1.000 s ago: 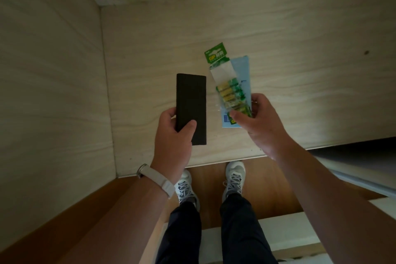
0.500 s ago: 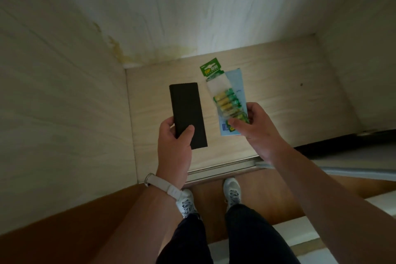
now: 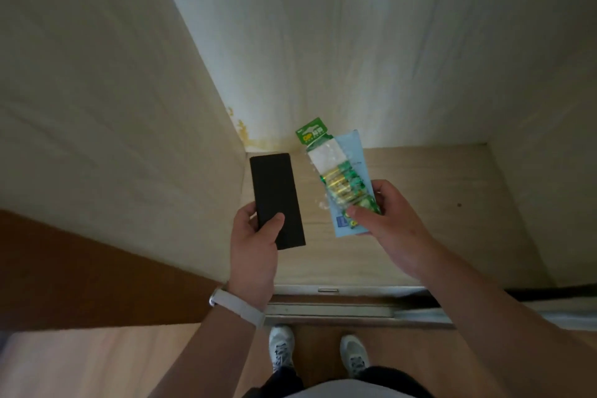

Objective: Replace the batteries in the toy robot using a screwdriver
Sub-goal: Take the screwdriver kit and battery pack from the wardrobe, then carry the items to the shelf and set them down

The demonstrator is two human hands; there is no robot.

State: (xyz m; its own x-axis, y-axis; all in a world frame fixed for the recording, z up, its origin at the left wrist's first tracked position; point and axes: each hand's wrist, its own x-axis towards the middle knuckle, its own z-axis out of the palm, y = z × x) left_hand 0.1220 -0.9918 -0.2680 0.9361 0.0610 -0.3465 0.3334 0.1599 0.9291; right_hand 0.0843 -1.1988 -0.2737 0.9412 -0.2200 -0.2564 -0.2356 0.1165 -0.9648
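Note:
My left hand grips the lower end of a flat black rectangular case, thumb across its face. My right hand pinches a green battery pack holding several gold and green cells, together with a light blue card behind it. Both items are held up in the air in front of an open wooden cabinet. No toy robot or screwdriver shows in the head view.
The cabinet has a pale wood shelf, a left side wall, a back panel and a right wall. A metal sliding track runs along its front edge. My feet in white shoes stand on a wood floor.
Both hands have drawn back out of the cabinet with the case and the battery pack. The view has tilted up, showing more of the back panel and the front track.

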